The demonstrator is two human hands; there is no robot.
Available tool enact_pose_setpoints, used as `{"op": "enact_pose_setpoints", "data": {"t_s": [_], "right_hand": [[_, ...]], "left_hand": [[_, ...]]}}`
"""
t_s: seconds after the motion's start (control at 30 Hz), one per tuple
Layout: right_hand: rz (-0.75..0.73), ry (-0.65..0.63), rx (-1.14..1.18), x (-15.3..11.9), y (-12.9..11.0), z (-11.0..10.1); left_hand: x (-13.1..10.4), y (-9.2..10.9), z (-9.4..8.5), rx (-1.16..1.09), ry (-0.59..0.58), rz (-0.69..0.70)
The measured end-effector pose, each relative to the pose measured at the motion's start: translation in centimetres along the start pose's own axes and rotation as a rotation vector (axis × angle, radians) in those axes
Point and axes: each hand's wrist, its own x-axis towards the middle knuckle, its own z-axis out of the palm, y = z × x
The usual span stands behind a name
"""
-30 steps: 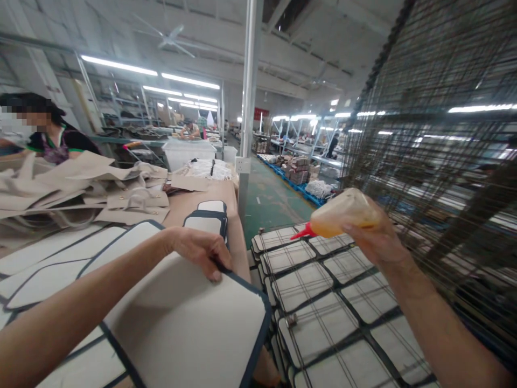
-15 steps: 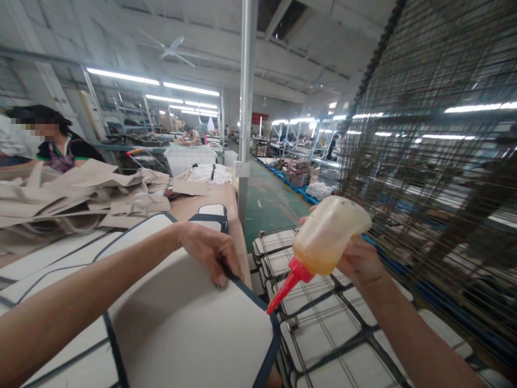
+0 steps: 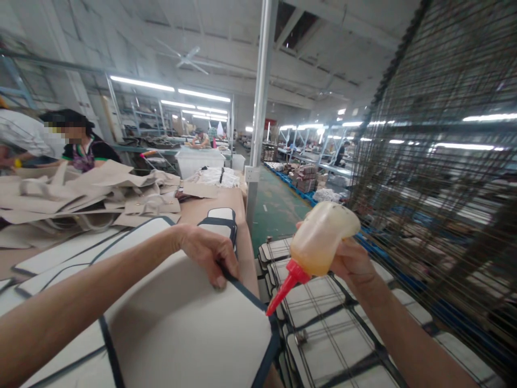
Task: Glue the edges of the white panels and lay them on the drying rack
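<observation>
A large off-white panel (image 3: 194, 323) with a dark blue edge fills the lower middle, bent and raised at its upper side. My left hand (image 3: 208, 253) pinches its upper dark edge between thumb and fingers. My right hand (image 3: 351, 258) is wrapped round a translucent squeeze bottle (image 3: 323, 231) holding amber liquid. The bottle is tilted down, and its red nozzle (image 3: 286, 291) has its tip at the panel's dark edge, near the right corner. Part of my right hand is hidden behind the bottle.
More edged panels (image 3: 60, 339) lie at the left, with beige cut pieces (image 3: 92, 188) behind. A metal post (image 3: 260, 108) stands ahead. Wire racks (image 3: 424, 134) rise at right, with panels (image 3: 335, 339) on one below. Two people are at far left.
The view has turned slightly left, so the background sits further right. The bottle in my right hand has moved slightly left, its tip still near the panel's edge. My left hand keeps its hold.
</observation>
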Motion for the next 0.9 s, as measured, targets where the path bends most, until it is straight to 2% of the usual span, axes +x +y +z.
{"op": "enact_pose_setpoints", "data": {"t_s": [0.13, 0.37, 0.6, 0.9], "right_hand": [[-0.005, -0.028, -0.002, 0.7, 0.6, 0.5], [-0.022, 0.001, -0.028, 1.4, 1.5, 0.3], [-0.046, 0.043, -0.053, 1.5, 1.6, 0.5], [-0.107, 0.168, -0.039, 0.6, 1.6, -0.2]], "left_hand": [[-0.5, -0.3, -0.2, -0.027, 0.014, -0.033], [-1.1, -0.4, -0.4, -0.051, 0.001, -0.035], [-1.5, -0.7, -0.5, -0.025, 0.018, 0.025], [-2.7, -1.8, -0.9, -0.043, 0.119, 0.025]]}}
